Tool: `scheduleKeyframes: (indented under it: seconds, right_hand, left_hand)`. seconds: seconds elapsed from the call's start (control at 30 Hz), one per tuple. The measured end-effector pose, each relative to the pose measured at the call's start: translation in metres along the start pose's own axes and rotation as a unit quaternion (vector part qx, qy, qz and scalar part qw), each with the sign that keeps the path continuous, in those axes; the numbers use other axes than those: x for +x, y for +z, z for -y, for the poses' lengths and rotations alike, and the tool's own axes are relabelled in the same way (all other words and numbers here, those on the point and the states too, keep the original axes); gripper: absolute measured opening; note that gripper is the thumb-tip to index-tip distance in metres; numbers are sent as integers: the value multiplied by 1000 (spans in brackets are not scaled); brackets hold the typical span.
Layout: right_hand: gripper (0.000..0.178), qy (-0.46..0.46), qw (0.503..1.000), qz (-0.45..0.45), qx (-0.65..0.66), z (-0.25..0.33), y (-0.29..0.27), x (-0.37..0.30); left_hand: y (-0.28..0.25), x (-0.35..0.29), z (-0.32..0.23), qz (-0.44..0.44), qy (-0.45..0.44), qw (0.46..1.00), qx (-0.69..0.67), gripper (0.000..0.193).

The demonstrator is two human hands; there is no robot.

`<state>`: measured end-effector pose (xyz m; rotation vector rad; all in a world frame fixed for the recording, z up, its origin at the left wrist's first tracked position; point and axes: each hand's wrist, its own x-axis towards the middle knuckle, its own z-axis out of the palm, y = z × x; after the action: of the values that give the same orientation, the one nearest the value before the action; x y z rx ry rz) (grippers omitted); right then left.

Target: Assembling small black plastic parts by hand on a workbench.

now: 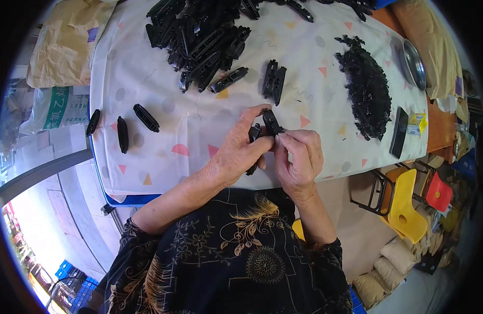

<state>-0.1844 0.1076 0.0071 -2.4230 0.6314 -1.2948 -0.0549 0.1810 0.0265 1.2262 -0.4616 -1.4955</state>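
Note:
Close to the table's front edge, my left hand [235,154] is wrapped round a black plastic part [271,122] that sticks up between the fingers. A second black piece [254,133] shows in the same hand, its lower end poking out under the thumb; whether the two are joined I cannot tell. My right hand [302,159] pinches at the near end of the upright part; anything small between its fingertips is hidden. Just beyond my hands lie two long black plastic parts [274,81] side by side. Another long part [229,80] rests beside the big pile.
A heap of long black parts [199,44] covers the far middle of the table [173,167]. Three single parts [146,118] lie at left. To the right are a mound of small black pieces [366,89], a metal bowl [413,65], a dark phone-like slab [399,133] and a yellow box [417,124].

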Motion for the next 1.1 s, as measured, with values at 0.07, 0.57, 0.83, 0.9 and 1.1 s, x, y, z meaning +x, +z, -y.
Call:
scheduleKeyframes:
  seconds: [0.07, 0.57, 0.83, 0.9, 1.1]
  right_hand:
    - [33, -10, 1000, -2, -10, -2, 1, 1]
    - [24, 81, 994, 56, 39, 0, 0, -3]
    - [27, 418, 759, 200, 458, -6, -10, 5]
    - [28, 414, 749, 212, 472, -3, -10, 5]
    - [24, 417, 722, 221, 506, 24, 0, 1]
  left_hand:
    - [3, 2, 2, -22, 12, 994, -109, 52]
    - [-4, 17, 8, -50, 20, 986, -160, 24]
    - [-19, 4, 13, -22, 225, 972, 64, 29]
    - [-20, -4, 7, -37, 245, 959, 138, 35]
    - [-34, -31, 5, -30, 284, 930, 230, 37]
